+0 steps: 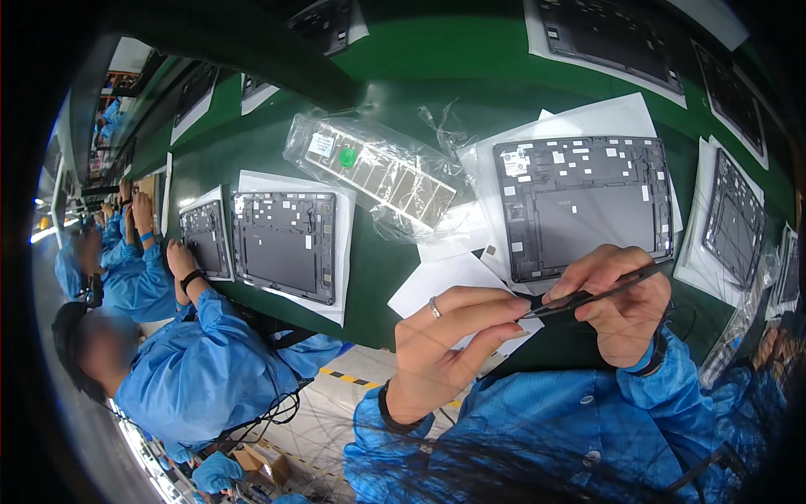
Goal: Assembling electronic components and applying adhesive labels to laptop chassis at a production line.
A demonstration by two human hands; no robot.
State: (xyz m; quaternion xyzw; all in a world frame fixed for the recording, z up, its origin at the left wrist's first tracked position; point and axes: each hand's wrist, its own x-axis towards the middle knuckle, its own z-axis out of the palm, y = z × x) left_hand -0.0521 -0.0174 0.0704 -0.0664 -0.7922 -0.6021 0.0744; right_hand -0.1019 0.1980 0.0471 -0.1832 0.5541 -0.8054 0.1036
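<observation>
My right hand (630, 317) grips a pair of dark tweezers (623, 286), which slant down to the left. The thumb and fingers of my left hand (445, 340) are pinched together at the tweezers' tip; whatever lies between them is too small to make out. Just beyond both hands, a dark tablet housing (579, 216) dotted with small white stickers rests on white sheets. Beneath my left hand are loose white papers (449, 281). A tiny square piece (490, 251) sits at their edge, near the housing.
Left of the housing, a clear plastic bag (382, 172) holds a sheet of rectangular pads with a green dot. More housings lie along the green bench, including one (285, 244) at left and one (736, 206) at right. A co-worker in a blue smock (206, 370) sits at left.
</observation>
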